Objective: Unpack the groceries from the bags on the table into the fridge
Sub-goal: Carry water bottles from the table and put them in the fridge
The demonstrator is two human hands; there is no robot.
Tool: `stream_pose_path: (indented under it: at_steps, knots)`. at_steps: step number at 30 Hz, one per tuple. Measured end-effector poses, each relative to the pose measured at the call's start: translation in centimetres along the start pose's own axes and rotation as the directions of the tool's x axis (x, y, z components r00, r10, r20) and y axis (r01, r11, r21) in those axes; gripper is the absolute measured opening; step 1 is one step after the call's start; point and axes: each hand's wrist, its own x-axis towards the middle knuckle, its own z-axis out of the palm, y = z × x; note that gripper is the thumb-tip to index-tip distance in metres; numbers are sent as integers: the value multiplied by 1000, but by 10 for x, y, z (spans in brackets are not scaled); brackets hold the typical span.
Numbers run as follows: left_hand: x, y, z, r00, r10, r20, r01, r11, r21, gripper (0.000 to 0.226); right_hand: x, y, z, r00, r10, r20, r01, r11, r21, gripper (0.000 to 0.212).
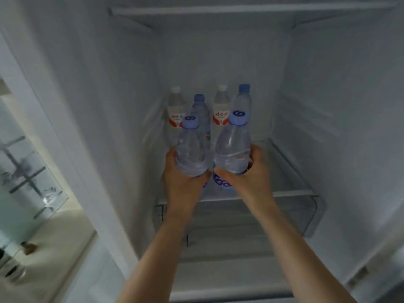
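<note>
I look into an open white fridge. My left hand (184,178) grips a clear water bottle with a blue cap (191,149) around its lower body. My right hand (247,173) grips a second blue-capped bottle (232,147) the same way. Both bottles are upright over the glass shelf (293,171), side by side. Behind them, at the back of the shelf, stand several more bottles: two with white caps and red labels (176,110) (221,110) and two with blue caps (200,110) (242,101).
Another shelf (240,8) spans the fridge above. A clear drawer (306,215) sits below the glass shelf. The shelf's right half holds nothing. Left of the fridge wall lies a glass panel (28,176) and pale floor.
</note>
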Motion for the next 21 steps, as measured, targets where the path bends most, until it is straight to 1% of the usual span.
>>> stream_pose_path:
  at_steps: [4, 9, 14, 16, 18, 19, 21]
  knots:
    - [14, -22, 2, 999, -26, 21, 26, 1000, -5, 80, 15, 22, 7, 1000, 9, 5, -9, 1000, -20, 64]
    - [28, -33, -2, 995, -8, 101, 9, 1000, -9, 81, 23, 42, 12, 1000, 14, 17, -13, 998, -67, 67]
    - [36, -36, -4, 984, 2, 176, 1, 1000, -17, 84, 29, 46, 15, 997, 39, 61, -35, 997, -72, 69]
    - [37, -37, -5, 980, 20, 197, -15, 1000, -25, 91, 30, 46, 15, 994, 46, 98, -38, 996, -79, 70]
    - [35, -38, -5, 983, 26, 181, -20, 999, -34, 101, 29, 43, 13, 991, 36, 130, -21, 993, -113, 71]
    - [32, -39, -4, 986, 20, 163, -16, 1000, -25, 102, 28, 43, 11, 990, 26, 140, -8, 991, -131, 70]
    - [20, -43, -1, 990, 68, 122, -75, 995, 59, 95, 22, 44, 8, 989, 9, 145, 15, 987, -160, 70]
